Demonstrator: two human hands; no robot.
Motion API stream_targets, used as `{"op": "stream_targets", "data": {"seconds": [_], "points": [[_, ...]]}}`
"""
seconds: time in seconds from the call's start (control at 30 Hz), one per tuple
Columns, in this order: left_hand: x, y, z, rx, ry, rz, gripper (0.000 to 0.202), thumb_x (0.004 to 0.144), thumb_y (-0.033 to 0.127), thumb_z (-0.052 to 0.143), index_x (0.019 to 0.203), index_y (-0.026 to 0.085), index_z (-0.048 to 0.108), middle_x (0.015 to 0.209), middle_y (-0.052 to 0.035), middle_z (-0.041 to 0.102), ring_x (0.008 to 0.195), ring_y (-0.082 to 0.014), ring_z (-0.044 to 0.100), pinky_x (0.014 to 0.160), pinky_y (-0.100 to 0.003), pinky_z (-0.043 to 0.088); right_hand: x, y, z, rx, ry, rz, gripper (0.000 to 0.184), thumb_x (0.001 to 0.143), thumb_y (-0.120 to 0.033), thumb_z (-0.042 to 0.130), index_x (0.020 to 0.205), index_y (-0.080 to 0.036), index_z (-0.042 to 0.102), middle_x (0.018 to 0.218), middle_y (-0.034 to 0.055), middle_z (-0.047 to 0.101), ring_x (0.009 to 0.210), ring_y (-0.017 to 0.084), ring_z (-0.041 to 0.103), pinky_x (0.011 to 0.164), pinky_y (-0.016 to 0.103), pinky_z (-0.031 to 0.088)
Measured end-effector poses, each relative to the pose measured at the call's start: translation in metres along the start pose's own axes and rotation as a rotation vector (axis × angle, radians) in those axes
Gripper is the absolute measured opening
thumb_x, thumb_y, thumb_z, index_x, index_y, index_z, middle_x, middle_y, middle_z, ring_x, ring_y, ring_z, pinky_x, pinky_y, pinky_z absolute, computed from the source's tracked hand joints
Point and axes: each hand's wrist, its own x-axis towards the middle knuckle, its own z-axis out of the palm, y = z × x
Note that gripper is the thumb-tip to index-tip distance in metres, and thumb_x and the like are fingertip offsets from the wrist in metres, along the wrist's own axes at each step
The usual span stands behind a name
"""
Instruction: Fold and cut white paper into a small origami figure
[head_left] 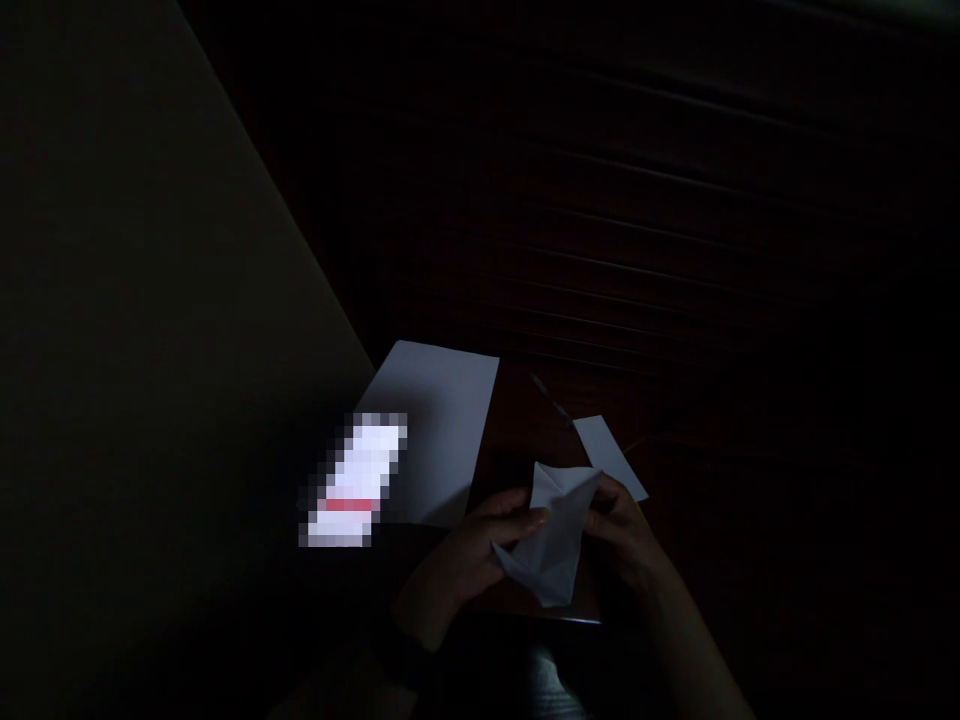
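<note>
A folded piece of white paper, creased and with pointed corners, is held up between both hands near the table's front edge. My left hand grips its left side, the thumb lying on the paper's face. On the other side, my right hand pinches the upper right edge, with some fingers hidden behind the paper. A dark band circles my left wrist. Just beyond my right hand lies a small white paper strip.
A large white sheet lies to the left, with a bright pixelated screen-like shape over its lower left. A thin pen-like stick touches the paper strip. A pale wall rises at left; the dark table ends just below my hands.
</note>
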Motion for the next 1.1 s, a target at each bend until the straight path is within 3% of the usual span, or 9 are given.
{"op": "stream_targets", "data": {"seconds": [0.13, 0.23, 0.3, 0.4, 0.47, 0.53, 0.73, 0.97, 1.1], "points": [[0.005, 0.0, -0.004, 0.143, 0.066, 0.083, 0.034, 0.071, 0.027, 0.067, 0.102, 0.014, 0.064, 0.085, -0.008, 0.068, 0.069, -0.0165, 0.061, 0.061, -0.024, 0.044, 0.001, -0.006, 0.01, 0.03, 0.01, -0.002, 0.061, 0.058, -0.032, 0.077, 0.114, -0.027, 0.052, 0.103, 0.0046, 0.062, 0.092, 0.023, 0.057, 0.076, 0.031, 0.044], [0.013, 0.001, -0.009, 0.361, 0.25, 0.314, 0.034, 0.073, 0.034, 0.063, 0.1, 0.014, 0.065, 0.091, -0.009, 0.068, 0.079, -0.0216, 0.061, 0.068, -0.028, 0.046, 0.004, -0.009, 0.015, 0.015, 0.095, -0.003, 0.058, 0.068, -0.039, 0.069, 0.12, -0.026, 0.048, 0.111, 0.007, 0.059, 0.098, 0.024, 0.056, 0.08, 0.034, 0.044], [0.017, 0.002, -0.012, 0.453, 0.333, 0.414, 0.034, 0.072, 0.035, 0.064, 0.1, 0.016, 0.066, 0.098, -0.008, 0.067, 0.089, -0.0236, 0.059, 0.075, -0.031, 0.045, 0.008, -0.006, 0.012, -0.017, 0.174, 0.008, 0.054, 0.071, -0.037, 0.066, 0.121, -0.025, 0.048, 0.104, 0.0067, 0.062, 0.093, 0.023, 0.058, 0.078, 0.034, 0.045], [0.014, 0.005, -0.014, 0.468, 0.19, 0.347, 0.035, 0.072, 0.034, 0.064, 0.102, 0.015, 0.065, 0.096, -0.0077, 0.069, 0.087, -0.0236, 0.061, 0.075, -0.032, 0.046, 0.011, -0.001, -0.001, -0.081, 0.217, 0.044, 0.046, 0.072, -0.034, 0.066, 0.116, -0.023, 0.053, 0.081, 0.0033, 0.066, 0.071, 0.018, 0.061, 0.063, 0.03, 0.048], [0.01, 0.009, -0.013, 0.461, 0.091, 0.259, 0.036, 0.071, 0.033, 0.064, 0.101, 0.013, 0.065, 0.089, -0.008, 0.07, 0.078, -0.0227, 0.063, 0.068, -0.03, 0.046, 0.01, -0.002, -0.011, -0.157, 0.2, 0.072, 0.034, 0.071, -0.032, 0.067, 0.102, -0.019, 0.062, 0.066, 0.0016, 0.065, 0.055, 0.014, 0.057, 0.051, 0.025, 0.044], [0.006, 0.012, -0.014, 0.454, 0.079, 0.214, 0.035, 0.069, 0.032, 0.067, 0.097, 0.012, 0.067, 0.083, -0.0077, 0.07, 0.072, -0.0215, 0.063, 0.063, -0.028, 0.045, 0.006, -0.005, -0.018, -0.22, 0.148, 0.11, 0.026, 0.071, -0.03, 0.067, 0.091, -0.015, 0.066, 0.059, 0.0021, 0.064, 0.047, 0.013, 0.055, 0.046, 0.024, 0.042], [0.003, 0.019, -0.021, 0.435, 0.143, 0.191, 0.028, 0.063, 0.026, 0.071, 0.087, 0.014, 0.071, 0.073, -0.0064, 0.07, 0.065, -0.0183, 0.06, 0.058, -0.025, 0.041, -0.004, -0.017, -0.021, -0.199, 0.007, 0.123, 0.02, 0.072, -0.025, 0.064, 0.087, -0.013, 0.068, 0.064, 0.0076, 0.068, 0.054, 0.016, 0.061, 0.052, 0.027, 0.045], [0.002, 0.018, -0.026, 0.42, -0.019, 0.073, 0.028, 0.07, 0.028, 0.062, 0.093, 0.014, 0.069, 0.076, -0.0076, 0.069, 0.065, -0.0167, 0.059, 0.057, -0.024, 0.04, -0.002, -0.013, -0.02, -0.32, 0.004, 0.078, 0.013, 0.072, -0.026, 0.063, 0.077, -0.015, 0.07, 0.062, 0.0041, 0.067, 0.054, 0.016, 0.06, 0.053, 0.026, 0.045], [0.007, 0.007, -0.018, 0.561, 0.024, 0.151, 0.037, 0.067, 0.035, 0.067, 0.099, 0.016, 0.064, 0.085, -0.006, 0.066, 0.074, -0.0168, 0.058, 0.062, -0.024, 0.04, 0.0, -0.008, -0.016, -0.437, -0.036, 0.063, 0.014, 0.074, -0.028, 0.062, 0.077, -0.016, 0.069, 0.064, 0.0028, 0.066, 0.053, 0.014, 0.057, 0.05, 0.024, 0.043]]}}
